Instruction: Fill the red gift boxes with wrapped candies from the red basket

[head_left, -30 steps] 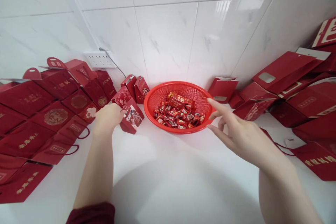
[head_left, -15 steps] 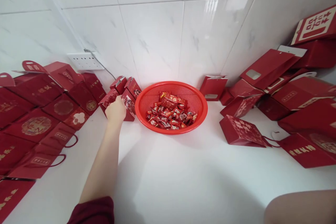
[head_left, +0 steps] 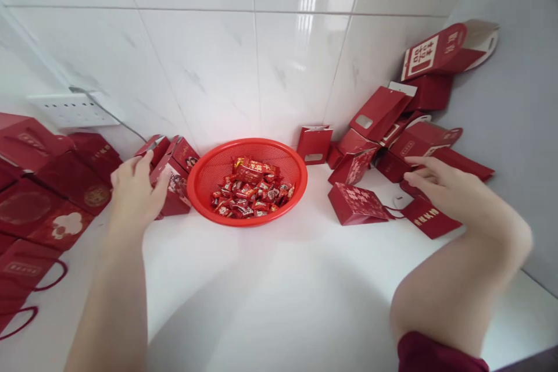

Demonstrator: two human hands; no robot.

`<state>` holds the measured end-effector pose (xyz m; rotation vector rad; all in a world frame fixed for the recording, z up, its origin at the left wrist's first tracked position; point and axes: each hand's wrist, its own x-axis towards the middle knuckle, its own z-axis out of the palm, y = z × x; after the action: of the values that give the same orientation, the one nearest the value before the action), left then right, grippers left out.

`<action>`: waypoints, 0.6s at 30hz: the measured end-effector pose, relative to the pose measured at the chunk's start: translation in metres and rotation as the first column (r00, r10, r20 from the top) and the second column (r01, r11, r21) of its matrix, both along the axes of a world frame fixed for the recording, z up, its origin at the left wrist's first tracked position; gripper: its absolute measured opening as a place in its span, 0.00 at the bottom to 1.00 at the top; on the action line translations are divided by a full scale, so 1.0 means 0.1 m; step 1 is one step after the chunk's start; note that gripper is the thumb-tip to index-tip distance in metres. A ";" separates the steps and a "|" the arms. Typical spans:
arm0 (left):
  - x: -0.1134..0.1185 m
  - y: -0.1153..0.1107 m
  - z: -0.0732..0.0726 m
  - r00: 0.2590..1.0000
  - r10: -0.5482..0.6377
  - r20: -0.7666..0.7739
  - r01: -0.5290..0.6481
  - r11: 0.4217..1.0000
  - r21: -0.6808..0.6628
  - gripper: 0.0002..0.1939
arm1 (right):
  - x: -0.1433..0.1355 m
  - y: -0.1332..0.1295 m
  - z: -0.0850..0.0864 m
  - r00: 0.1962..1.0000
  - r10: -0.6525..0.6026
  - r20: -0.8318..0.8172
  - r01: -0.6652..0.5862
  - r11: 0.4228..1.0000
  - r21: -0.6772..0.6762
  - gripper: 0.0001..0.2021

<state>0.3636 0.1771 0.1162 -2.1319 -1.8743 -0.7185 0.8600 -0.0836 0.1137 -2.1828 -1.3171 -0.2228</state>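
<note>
Left hand is hovering at the small boxes, left of the basket. Its fingers are spreading moderately apart, thumb leaning toward the front box with the printed figures. Can't tell if it's gripping or just touching; the hand is hiding part of the group. The small boxes are standing close together near the wall, the front one sitting just beside the basket rim.

Right hand is hanging over the near side of the right pile. Index and thumb are staying slightly parted, nothing showing between them. Nearest thing is the gold-lettered box, lying on the desk just below the hand; can't tell if they're touching. Maroon sleeve is showing on that arm.

Basket is sitting mid-desk, holding a heap of red-wrapped candy. To its right, a windowed box is standing by the wall; nearer, a patterned box is lying on its side. Left stack is running along the left edge, two cord handles sticking out. Socket strip is sitting above it, cable trailing down behind the small boxes.
</note>
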 end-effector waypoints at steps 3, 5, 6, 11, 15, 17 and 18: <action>0.00 -0.28 0.22 0.973 -0.230 0.016 0.230 0.969 -0.088 0.30 | 0.22 0.12 -0.14 0.990 -0.106 -0.095 0.088 0.981 -0.175 0.14; -0.03 -0.48 0.28 0.917 -0.396 0.045 0.392 0.873 -0.290 0.28 | 0.32 0.24 -0.26 0.983 -0.135 -0.124 0.107 0.973 -0.206 0.12; -0.05 -0.56 0.29 0.881 -0.468 0.064 0.451 0.793 -0.409 0.28 | 0.35 0.30 -0.32 0.982 -0.127 -0.138 0.097 0.973 -0.207 0.11; -0.15 -0.83 0.23 0.786 -0.606 0.124 0.504 0.510 -0.697 0.28 | 0.27 0.66 -0.45 0.989 -0.026 -0.148 0.018 0.998 -0.056 0.21; -0.17 -0.94 0.25 0.794 -0.599 0.107 0.521 0.578 -0.628 0.26 | 0.15 0.88 -0.47 0.999 0.014 -0.050 -0.007 0.988 0.154 0.20; -0.14 -1.00 0.26 0.795 -0.603 0.073 0.510 0.597 -0.619 0.26 | 0.11 0.97 -0.51 0.998 0.028 0.049 -0.037 0.980 0.196 0.15; -0.12 -1.03 0.27 0.792 -0.608 0.057 0.506 0.601 -0.619 0.26 | 0.10 1.02 -0.54 0.996 0.034 0.083 -0.049 0.980 0.190 0.16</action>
<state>0.3520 0.0739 0.1431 -3.1523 -1.4411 0.0375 0.8697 0.0185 0.0594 -2.0006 -1.3251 -0.4075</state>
